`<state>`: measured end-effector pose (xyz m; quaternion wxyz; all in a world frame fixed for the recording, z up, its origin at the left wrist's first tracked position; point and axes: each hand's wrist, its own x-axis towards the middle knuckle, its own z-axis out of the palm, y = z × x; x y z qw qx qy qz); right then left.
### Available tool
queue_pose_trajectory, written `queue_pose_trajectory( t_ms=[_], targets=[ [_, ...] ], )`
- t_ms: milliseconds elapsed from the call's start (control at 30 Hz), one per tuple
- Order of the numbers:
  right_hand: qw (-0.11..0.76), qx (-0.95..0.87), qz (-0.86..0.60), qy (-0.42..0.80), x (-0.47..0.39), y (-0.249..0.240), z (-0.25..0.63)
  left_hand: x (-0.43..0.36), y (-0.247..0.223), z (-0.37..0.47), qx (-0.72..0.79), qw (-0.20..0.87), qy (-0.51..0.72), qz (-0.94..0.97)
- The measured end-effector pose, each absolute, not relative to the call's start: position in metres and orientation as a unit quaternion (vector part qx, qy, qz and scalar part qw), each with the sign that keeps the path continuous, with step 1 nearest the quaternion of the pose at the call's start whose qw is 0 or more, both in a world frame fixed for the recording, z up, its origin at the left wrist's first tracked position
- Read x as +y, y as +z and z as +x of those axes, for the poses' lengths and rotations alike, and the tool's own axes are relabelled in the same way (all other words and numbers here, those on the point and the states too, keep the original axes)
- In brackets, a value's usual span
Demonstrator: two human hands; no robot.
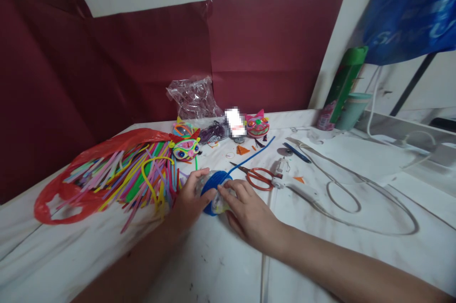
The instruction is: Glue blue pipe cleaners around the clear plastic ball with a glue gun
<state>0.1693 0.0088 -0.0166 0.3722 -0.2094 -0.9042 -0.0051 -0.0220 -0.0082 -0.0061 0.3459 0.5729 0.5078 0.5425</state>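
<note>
Between my hands is a clear, rounded plastic piece with a blue pipe cleaner coiled round it. The coil's loose end sticks up to the right, toward the back of the table. My left hand is closed on the left side of the plastic piece, thumb on the blue coil. From the right, my right hand presses its fingertips on the coil where the loose end leaves it. Orange-handled scissors lie just beyond my right hand, beside a white glue gun.
A red plastic bag spills many coloured pipe cleaners at left. Colourful animal-face crafts stand behind, near a lit phone. The glue gun's cord loops across the right. A blue pen-like tool and a green can are farther back.
</note>
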Motion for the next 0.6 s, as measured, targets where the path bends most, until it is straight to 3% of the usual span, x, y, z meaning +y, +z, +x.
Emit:
queue_pose_trajectory(
  t_ms=[233, 400, 600],
  targets=[
    [0.445, -0.877, -0.167, 0.074, 0.014, -0.013, 0.178, -0.009, 0.001, -0.026, 0.502, 0.421, 0.532, 0.536],
    [0.522, -0.838, -0.159, -0.002, 0.019, 0.001, 0.189, -0.009, -0.003, -0.031, 0.473, 0.436, 0.534, 0.549],
    [0.479, -0.851, -0.208, -0.051, 0.026, 0.000, 0.190, -0.008, -0.012, -0.031, 0.457, 0.402, 0.518, 0.601]
  ],
)
